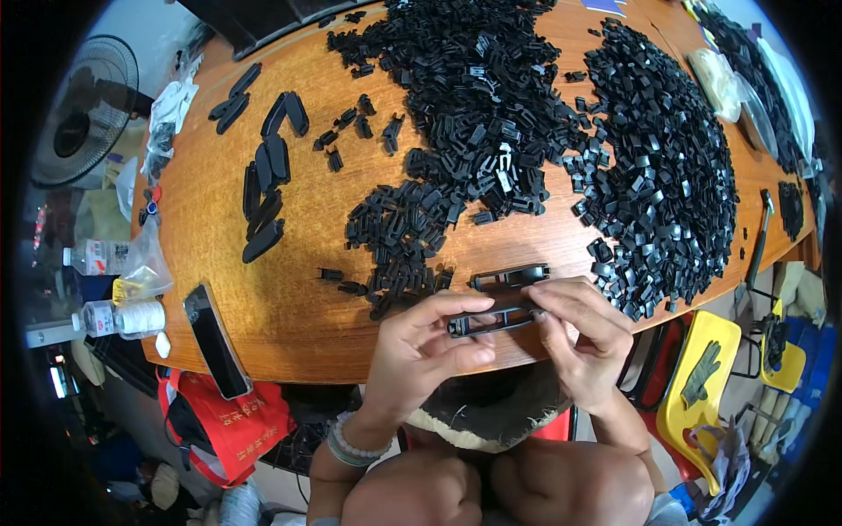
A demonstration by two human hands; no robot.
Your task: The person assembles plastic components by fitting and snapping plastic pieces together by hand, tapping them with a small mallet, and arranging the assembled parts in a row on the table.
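Head view, left hand [417, 346]: grip holding the left end of a slotted black frame [493, 330]
Right hand [586, 333]: grip pinching its right end
That frame: above the tabletop [329, 210], near its edge
Second black frame [528, 275]: just beyond
Small black parts [465, 105]: heaped farther across

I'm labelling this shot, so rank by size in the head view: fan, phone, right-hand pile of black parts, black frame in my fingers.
1. Right-hand pile of black parts
2. Fan
3. Phone
4. Held black frame

Apparent size only.
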